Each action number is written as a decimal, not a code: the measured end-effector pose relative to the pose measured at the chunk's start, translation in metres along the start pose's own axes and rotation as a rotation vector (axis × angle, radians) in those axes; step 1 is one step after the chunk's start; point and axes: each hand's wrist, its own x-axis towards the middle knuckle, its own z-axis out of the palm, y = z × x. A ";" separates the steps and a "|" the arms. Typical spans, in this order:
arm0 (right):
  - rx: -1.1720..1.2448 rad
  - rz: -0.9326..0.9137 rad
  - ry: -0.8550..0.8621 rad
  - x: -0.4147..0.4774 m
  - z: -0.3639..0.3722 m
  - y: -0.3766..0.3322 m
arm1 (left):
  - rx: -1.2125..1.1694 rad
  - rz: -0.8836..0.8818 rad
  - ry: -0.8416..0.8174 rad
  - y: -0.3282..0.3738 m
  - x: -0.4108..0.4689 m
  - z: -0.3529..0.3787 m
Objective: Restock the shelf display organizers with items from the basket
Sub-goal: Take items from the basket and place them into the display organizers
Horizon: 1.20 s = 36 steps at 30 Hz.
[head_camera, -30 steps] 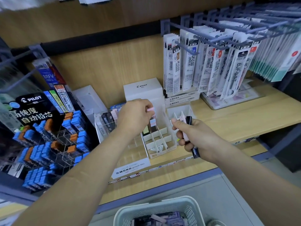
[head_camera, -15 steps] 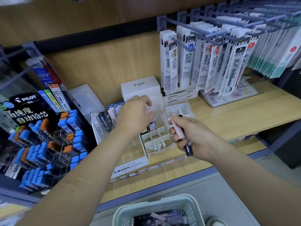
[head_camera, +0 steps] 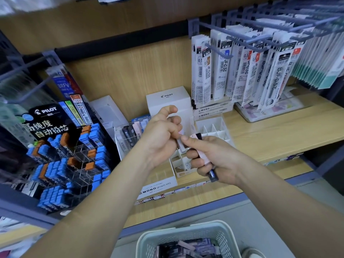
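My right hand (head_camera: 214,157) grips a small bundle of slim lead cases (head_camera: 202,154), pink and black, above the white divided organizer (head_camera: 181,162) on the wooden shelf. My left hand (head_camera: 162,131) meets it from the left and pinches the top end of one pale case (head_camera: 181,144) in that bundle. A second white divided organizer (head_camera: 212,127) stands just behind the hands. The pale green basket (head_camera: 149,241) sits at the bottom edge, holding several dark and lilac cases (head_camera: 186,248).
A clear rack (head_camera: 128,135) with dark and pink cases stands left of my hands. A black Pilot display (head_camera: 61,146) of blue and orange lead boxes fills the left. A white Pilot box (head_camera: 167,101) stands behind. Refill packs (head_camera: 242,71) hang on hooks at upper right.
My left hand has drawn back from the organizer toward my right hand and now pinches a case in the bundle. My right hand has stayed over the organizer with its bundle.
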 end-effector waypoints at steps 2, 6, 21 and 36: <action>-0.039 -0.008 -0.027 0.001 0.001 0.000 | -0.013 0.006 -0.029 0.001 -0.003 -0.004; -0.117 -0.073 0.024 0.004 0.006 0.003 | -0.046 0.018 -0.119 0.000 -0.008 -0.020; -0.322 -0.116 -0.008 0.015 0.041 0.010 | 0.684 0.131 0.098 0.042 -0.032 -0.093; 0.092 -0.011 0.126 0.039 0.049 0.000 | 1.015 0.466 0.591 0.046 -0.019 -0.136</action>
